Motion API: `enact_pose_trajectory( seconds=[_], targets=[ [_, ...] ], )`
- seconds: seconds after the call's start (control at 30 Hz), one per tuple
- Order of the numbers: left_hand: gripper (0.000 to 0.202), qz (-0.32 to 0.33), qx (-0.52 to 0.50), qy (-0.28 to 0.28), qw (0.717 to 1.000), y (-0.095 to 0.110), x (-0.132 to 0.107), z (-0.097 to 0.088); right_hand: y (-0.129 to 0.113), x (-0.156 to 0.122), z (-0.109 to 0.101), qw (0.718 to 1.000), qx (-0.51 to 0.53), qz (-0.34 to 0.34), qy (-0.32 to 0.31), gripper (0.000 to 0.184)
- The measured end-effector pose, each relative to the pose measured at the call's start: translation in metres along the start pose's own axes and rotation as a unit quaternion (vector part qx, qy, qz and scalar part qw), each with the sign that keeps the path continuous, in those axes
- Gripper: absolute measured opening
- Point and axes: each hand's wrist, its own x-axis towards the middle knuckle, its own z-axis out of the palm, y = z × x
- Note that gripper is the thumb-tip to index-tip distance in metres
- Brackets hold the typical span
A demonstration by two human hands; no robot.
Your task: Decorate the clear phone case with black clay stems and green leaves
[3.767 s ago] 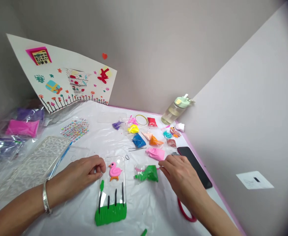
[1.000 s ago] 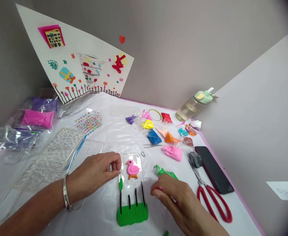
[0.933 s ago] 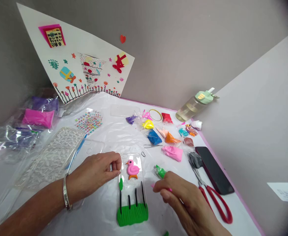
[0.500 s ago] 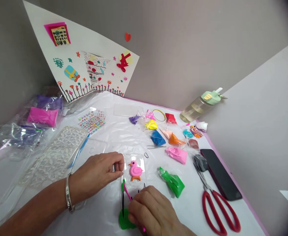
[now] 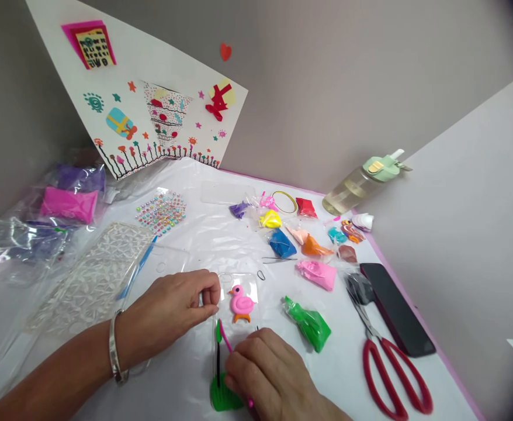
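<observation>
A clear phone case lies on the white sheet, bearing a pink clay duck with orange feet. On its lower left are a green clay patch and a thin black stem with a green tip. My left hand, wearing a silver bangle, is closed, its fingertips at the case's upper left edge. My right hand is closed around a thin pink modelling tool over the lower case. The tool's far end reaches the green tip; my fingers hide its middle and part of the case.
To the right lie a green clay packet, red-handled scissors and a black phone. Farther back are several clay packets and a bottle. At left are a textured clear sheet, a blue tool and rhinestones.
The view has shifted slightly. My right hand and the pink tool have moved a little left and up over the case. My left hand stays at the case's edge.
</observation>
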Motion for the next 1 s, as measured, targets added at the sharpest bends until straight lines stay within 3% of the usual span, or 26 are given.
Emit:
enact_pose_trajectory(
  seconds=[0.67, 1.0],
  targets=[
    [0.005, -0.003, 0.008, -0.003, 1.0, 0.0003, 0.0004, 0.0004, 0.0012, 0.0043, -0.0019, 0.999, -0.007, -0.016, -0.037, 0.033],
    [0.005, 0.003, 0.009, 0.0, 1.0, -0.0002, -0.0004, 0.001, 0.0003, -0.0014, -0.0046, 1.0, 0.001, -0.011, -0.01, 0.026]
  ],
)
